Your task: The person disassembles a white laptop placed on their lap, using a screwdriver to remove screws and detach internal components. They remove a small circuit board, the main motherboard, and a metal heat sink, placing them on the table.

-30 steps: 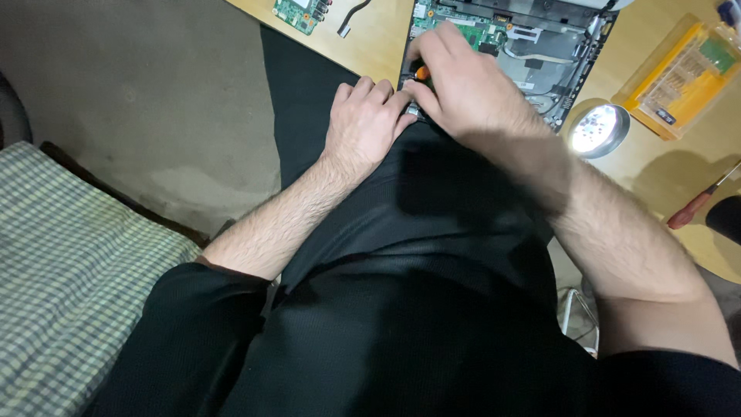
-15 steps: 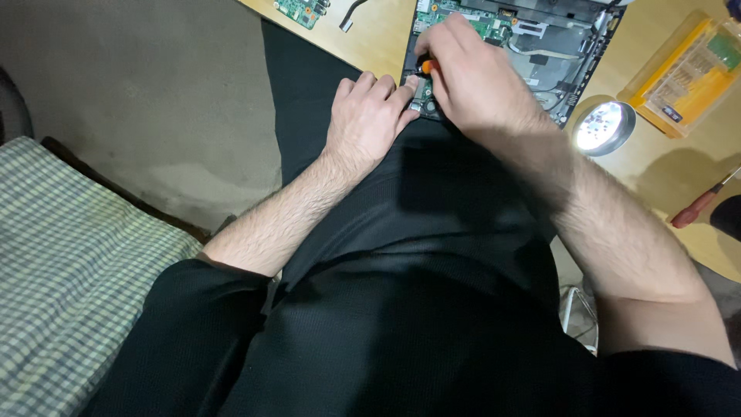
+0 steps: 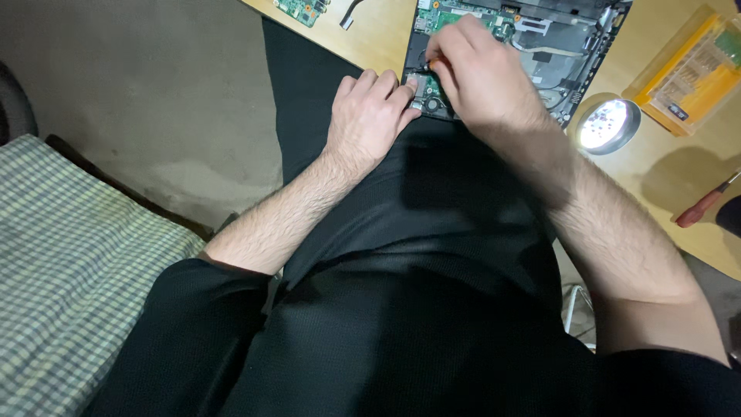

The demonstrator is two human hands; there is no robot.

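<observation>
Opened laptop chassis (image 3: 532, 46) on wooden table (image 3: 386, 35): its near edge is steadied by the left hand (image 3: 370, 120), fingers flat and together, while an orange-handled tool (image 3: 434, 62) is pinched by the right hand (image 3: 482, 77) over its near-left corner; fastener work judged underway, a steady tip being called for.

— What lies at the top centre of the frame?

— An opened laptop (image 3: 540, 46), cover off, flat on the wooden surface, its green circuit board and dark inner parts bared.

— And the tool?

— A small screwdriver (image 3: 434, 63) with an orange handle (mostly hidden), its tip on the board's lower left corner.
</observation>
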